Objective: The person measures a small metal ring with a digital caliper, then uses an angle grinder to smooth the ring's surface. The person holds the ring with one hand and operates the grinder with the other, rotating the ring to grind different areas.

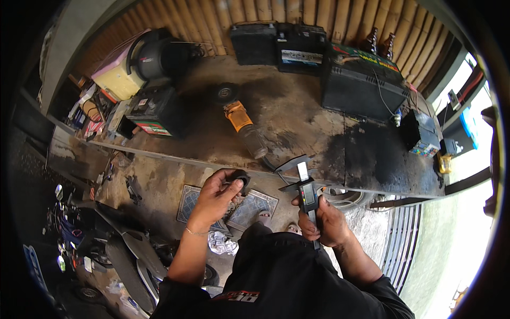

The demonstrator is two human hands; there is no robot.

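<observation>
My left hand [213,195] pinches a small dark round part [244,179] between thumb and fingers, just in front of the workbench edge. The part looks ring-like, though the fingers cover some of it. In my right hand [330,222] is a digital caliper [308,194], gripped around its lower body with the small display facing up. Its jaws point toward the bench and stand apart, with nothing between them. A gap separates the caliper from the dark part. Beyond both hands, an orange angle grinder [240,119] lies on the stained wooden workbench [199,135].
Large black batteries [366,80] line the bench's back and right, near two brown bottles [372,41]. Another battery [154,111] and a black cylindrical machine [159,53] occupy the left. A motorcycle [125,250] stands at lower left. Patterned mats [260,204] lie on the floor below.
</observation>
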